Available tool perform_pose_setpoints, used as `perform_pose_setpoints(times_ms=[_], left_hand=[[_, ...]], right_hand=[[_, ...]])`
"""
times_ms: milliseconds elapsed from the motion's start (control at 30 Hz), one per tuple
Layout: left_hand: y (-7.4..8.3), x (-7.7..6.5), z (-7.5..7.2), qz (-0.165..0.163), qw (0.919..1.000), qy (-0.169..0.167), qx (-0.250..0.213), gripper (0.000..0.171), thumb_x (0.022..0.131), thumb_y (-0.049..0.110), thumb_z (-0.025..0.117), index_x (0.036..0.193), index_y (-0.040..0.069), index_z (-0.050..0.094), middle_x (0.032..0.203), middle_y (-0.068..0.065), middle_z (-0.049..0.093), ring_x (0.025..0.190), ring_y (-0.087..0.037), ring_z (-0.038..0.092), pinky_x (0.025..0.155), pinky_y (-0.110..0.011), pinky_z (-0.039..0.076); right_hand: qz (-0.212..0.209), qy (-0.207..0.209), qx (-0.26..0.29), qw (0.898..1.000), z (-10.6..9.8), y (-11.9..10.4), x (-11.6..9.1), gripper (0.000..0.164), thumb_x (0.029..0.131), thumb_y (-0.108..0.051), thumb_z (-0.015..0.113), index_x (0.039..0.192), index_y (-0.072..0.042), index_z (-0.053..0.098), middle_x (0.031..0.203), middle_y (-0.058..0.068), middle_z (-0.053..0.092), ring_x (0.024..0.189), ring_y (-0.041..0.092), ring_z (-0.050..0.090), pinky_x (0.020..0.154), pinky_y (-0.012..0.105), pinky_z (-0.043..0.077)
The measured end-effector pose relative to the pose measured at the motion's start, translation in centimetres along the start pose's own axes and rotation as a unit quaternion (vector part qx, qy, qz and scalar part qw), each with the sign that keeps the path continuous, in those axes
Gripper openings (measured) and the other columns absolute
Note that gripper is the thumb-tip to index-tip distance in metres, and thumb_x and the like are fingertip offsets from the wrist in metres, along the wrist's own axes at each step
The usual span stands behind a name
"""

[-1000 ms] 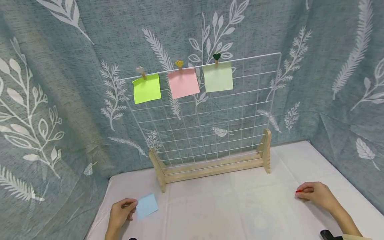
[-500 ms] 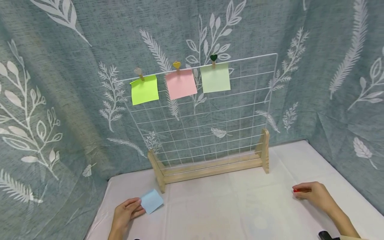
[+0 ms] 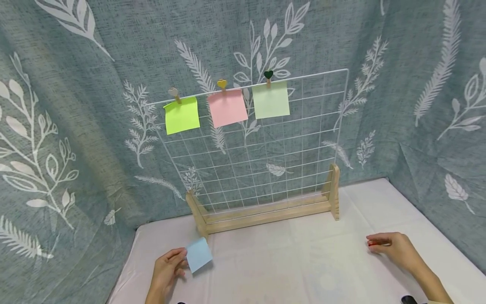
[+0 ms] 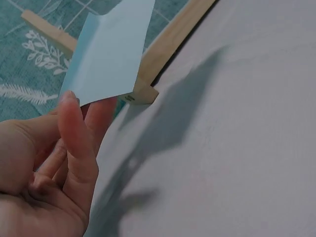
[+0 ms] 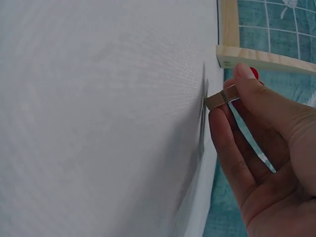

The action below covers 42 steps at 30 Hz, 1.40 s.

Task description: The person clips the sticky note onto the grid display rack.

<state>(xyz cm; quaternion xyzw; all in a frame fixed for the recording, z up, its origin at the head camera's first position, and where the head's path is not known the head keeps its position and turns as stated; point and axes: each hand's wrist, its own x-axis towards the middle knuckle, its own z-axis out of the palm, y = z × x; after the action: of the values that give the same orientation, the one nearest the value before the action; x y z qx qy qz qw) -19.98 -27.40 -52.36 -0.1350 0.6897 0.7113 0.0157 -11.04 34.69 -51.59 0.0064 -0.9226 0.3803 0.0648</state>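
Observation:
My left hand (image 3: 167, 268) pinches a light blue sticky note (image 3: 199, 256) by its edge, above the table near the stand's left foot. In the left wrist view the note (image 4: 116, 49) is raised, and its shadow falls on the cloth. At the right, my right hand (image 3: 398, 250) holds a small wooden clothespin (image 5: 222, 97) with a red ornament, between thumb and fingers. Green (image 3: 182, 116), pink (image 3: 228, 108) and pale green (image 3: 271, 100) notes hang from the grid's top wire under clothespins with white (image 3: 173, 92), yellow (image 3: 222, 83) and dark green (image 3: 268, 74) hearts.
A white wire grid (image 3: 348, 70) stands upright in a wooden base (image 3: 265, 218) at the back of the table. White cloth (image 3: 273, 266) covers the table. A teal curtain (image 3: 91, 139) with white leaf prints surrounds it on the back and sides.
My left hand has moved right with the blue note, which is lifted and tilted more upright. My right hand has shifted slightly left, still holding the clothespin. The head view has shifted a little.

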Motion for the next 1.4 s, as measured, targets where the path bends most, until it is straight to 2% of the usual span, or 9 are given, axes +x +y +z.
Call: perform_pose_setpoints(times_ms=[100, 267, 467, 667, 900, 1100, 1300, 1400], left_hand=[[0.1, -0.2, 0.5, 0.008, 0.9999, -0.008, 0.002, 0.006, 0.094, 0.001, 0.064, 0.098, 0.0, 0.069, 0.078, -0.001, 0.072, 0.065, -0.012, 0.068, 0.044, -0.021, 0.056], [0.1, -0.3, 1.4, 0.014, 0.9996, -0.02, -0.014, 0.009, 0.094, -0.001, 0.063, 0.101, -0.006, 0.067, 0.074, -0.009, 0.071, 0.063, -0.018, 0.07, 0.057, -0.032, 0.063], [0.9, 0.0, 2.8, 0.034, 0.9984, -0.046, -0.005, 0.014, 0.093, -0.002, 0.063, 0.103, -0.012, 0.065, 0.077, -0.009, 0.071, 0.065, -0.019, 0.07, 0.06, -0.036, 0.064], [3.3, -0.2, 5.4, 0.059, 0.9959, -0.068, 0.004, 0.017, 0.092, -0.005, 0.063, 0.104, -0.016, 0.063, 0.073, -0.008, 0.069, 0.061, -0.017, 0.068, 0.063, -0.034, 0.064], [6.7, -1.0, 9.4, 0.1, 0.9889, -0.109, 0.011, 0.025, 0.093, -0.003, 0.064, 0.112, -0.018, 0.061, 0.08, -0.01, 0.07, 0.065, -0.018, 0.071, 0.067, -0.033, 0.064], [8.8, -1.6, 12.1, 0.108, 0.9874, -0.115, -0.003, 0.025, 0.093, -0.001, 0.065, 0.113, -0.015, 0.061, 0.081, -0.009, 0.069, 0.067, -0.016, 0.07, 0.068, -0.036, 0.064], [10.5, -2.3, 14.3, 0.136, 0.9836, -0.118, -0.014, 0.023, 0.093, 0.0, 0.066, 0.11, -0.014, 0.064, 0.083, -0.006, 0.069, 0.068, -0.014, 0.069, 0.065, -0.032, 0.064], [11.3, -3.1, 15.1, 0.153, 0.9804, -0.124, -0.01, 0.021, 0.092, 0.002, 0.068, 0.107, -0.012, 0.065, 0.084, -0.006, 0.069, 0.068, -0.014, 0.068, 0.061, -0.03, 0.064]], right_hand=[[-0.005, 0.003, -0.009, 1.0, 0.1, 0.0, -0.1, 0.024, 0.078, -0.007, 0.08, 0.1, 0.001, 0.076, 0.09, 0.007, 0.075, 0.078, 0.001, 0.067, 0.066, 0.017, 0.057], [-0.013, -0.003, -0.029, 0.999, 0.2, -0.3, 0.3, 0.018, 0.078, -0.006, 0.08, 0.095, 0.0, 0.076, 0.089, 0.008, 0.075, 0.078, 0.008, 0.068, 0.065, 0.02, 0.059], [-0.026, 0.002, -0.045, 0.999, -0.5, -1.8, 0.7, 0.015, 0.079, -0.004, 0.079, 0.092, 0.003, 0.076, 0.087, 0.01, 0.074, 0.076, 0.013, 0.068, 0.063, 0.023, 0.06], [-0.061, 0.015, -0.047, 0.997, -1.4, -3.7, 1.8, 0.016, 0.08, -0.005, 0.079, 0.093, 0.005, 0.076, 0.088, 0.012, 0.074, 0.076, 0.009, 0.069, 0.062, 0.021, 0.059], [-0.089, 0.02, -0.045, 0.995, -2.2, -6.4, 3.6, 0.015, 0.082, -0.001, 0.076, 0.095, 0.006, 0.076, 0.089, 0.014, 0.074, 0.077, 0.018, 0.071, 0.063, 0.022, 0.06], [-0.092, 0.024, -0.041, 0.995, -2.5, -9.0, 4.7, 0.016, 0.086, -0.003, 0.074, 0.098, 0.007, 0.074, 0.092, 0.019, 0.073, 0.08, 0.028, 0.072, 0.066, 0.035, 0.063], [-0.104, 0.076, -0.051, 0.99, -3.4, -11.5, 5.4, 0.018, 0.086, -0.002, 0.073, 0.101, 0.008, 0.074, 0.094, 0.022, 0.072, 0.081, 0.034, 0.071, 0.068, 0.045, 0.062], [-0.111, 0.089, -0.052, 0.988, -3.8, -12.8, 5.8, 0.019, 0.087, -0.004, 0.072, 0.102, 0.008, 0.073, 0.095, 0.024, 0.072, 0.082, 0.036, 0.071, 0.068, 0.048, 0.061]])
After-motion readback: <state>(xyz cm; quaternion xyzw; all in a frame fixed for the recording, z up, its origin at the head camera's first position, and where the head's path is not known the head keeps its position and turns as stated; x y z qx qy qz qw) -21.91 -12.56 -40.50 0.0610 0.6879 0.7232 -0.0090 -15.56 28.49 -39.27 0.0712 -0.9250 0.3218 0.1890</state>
